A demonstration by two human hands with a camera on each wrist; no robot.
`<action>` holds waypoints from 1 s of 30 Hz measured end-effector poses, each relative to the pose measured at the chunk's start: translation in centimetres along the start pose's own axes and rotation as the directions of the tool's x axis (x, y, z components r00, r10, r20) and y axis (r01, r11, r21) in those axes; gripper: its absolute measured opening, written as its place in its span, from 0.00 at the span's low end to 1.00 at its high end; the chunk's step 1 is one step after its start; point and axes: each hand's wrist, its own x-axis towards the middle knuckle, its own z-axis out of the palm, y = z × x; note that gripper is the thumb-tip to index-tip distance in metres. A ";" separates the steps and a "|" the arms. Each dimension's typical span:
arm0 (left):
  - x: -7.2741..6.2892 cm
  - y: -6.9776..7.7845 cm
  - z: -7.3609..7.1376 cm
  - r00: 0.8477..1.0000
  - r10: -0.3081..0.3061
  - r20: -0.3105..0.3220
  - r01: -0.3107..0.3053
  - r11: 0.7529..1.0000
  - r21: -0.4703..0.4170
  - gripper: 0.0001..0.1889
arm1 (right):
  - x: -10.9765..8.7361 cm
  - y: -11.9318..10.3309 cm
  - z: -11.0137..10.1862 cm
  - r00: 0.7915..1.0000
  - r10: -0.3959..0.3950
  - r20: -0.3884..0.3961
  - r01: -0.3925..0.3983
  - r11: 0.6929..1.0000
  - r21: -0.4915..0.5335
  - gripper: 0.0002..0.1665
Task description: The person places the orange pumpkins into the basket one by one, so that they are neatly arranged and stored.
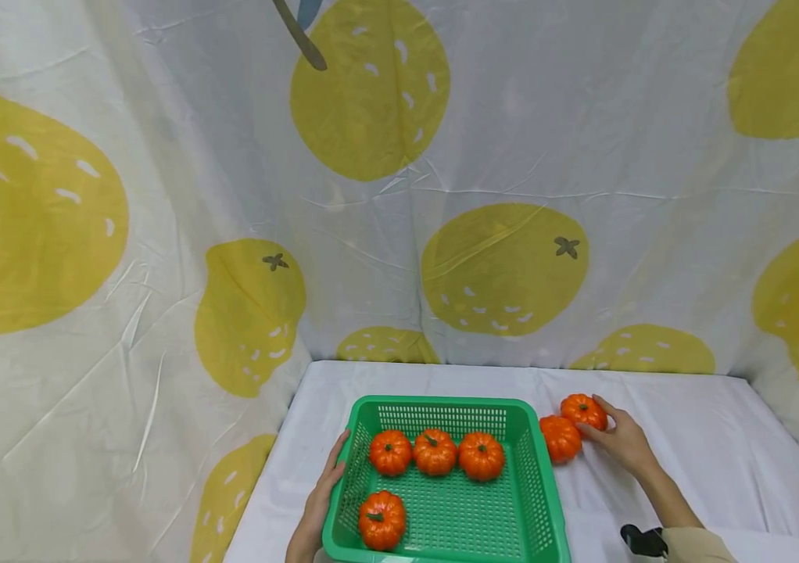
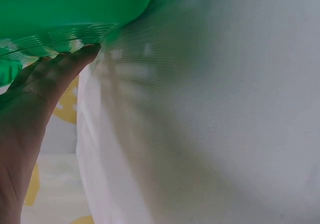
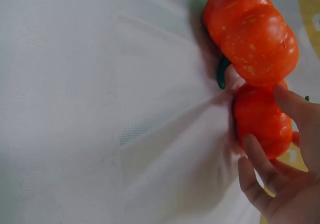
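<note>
A green plastic basket (image 1: 546, 489) stands on the white cloth with several small orange pumpkins inside, one of them (image 1: 381, 520) near its front left corner and a row (image 1: 435, 452) towards the back. My left hand (image 1: 318, 500) rests along the basket's left outer wall, fingers fairly straight in the left wrist view. Right of the basket, two more pumpkins touch each other. My right hand (image 1: 623, 442) holds the farther pumpkin (image 1: 582, 410) between thumb and fingers. The nearer pumpkin (image 1: 560, 439), whose green stem shows in the right wrist view, lies against it on the cloth.
White cloth (image 1: 695, 438) covers the table. Behind and at the sides hangs a pale curtain (image 1: 371, 234) printed with yellow fruit. A black device (image 1: 644, 541) sits at my right wrist, by the beige sleeve (image 1: 695, 545).
</note>
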 end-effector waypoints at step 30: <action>0.1 0.1 0.1 1.000 0.006 -0.015 -0.006 1.000 0.011 0.30 | -3.4 1.8 -0.8 0.998 0.012 -0.054 -0.014 0.999 -0.034 0.60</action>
